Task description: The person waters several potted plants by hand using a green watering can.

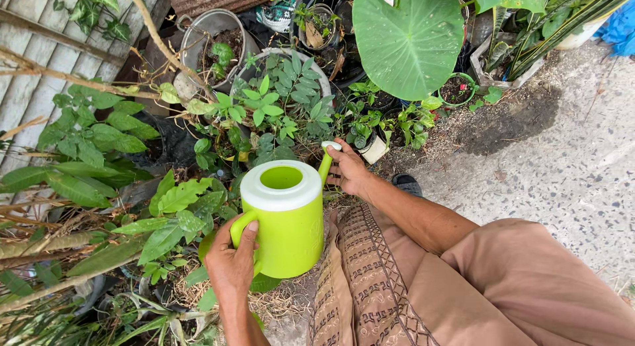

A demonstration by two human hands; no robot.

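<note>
A lime-green watering can (288,233) with a white top ring hangs upright over potted plants in the head view. My left hand (231,263) grips its curved handle on the left side. My right hand (348,171) holds the thin green spout, close to the white tip (331,146). The spout points up and away toward a leafy pot (281,101). My patterned brown skirt (370,280) fills the lower right.
Many pots crowd the far side: a metal pot of soil (211,45), a small green pot (458,89), a big heart-shaped leaf (409,42). A wooden wall (40,68) stands at left. Speckled concrete ground (569,161) lies at right. A dark sandal (405,183) shows by my arm.
</note>
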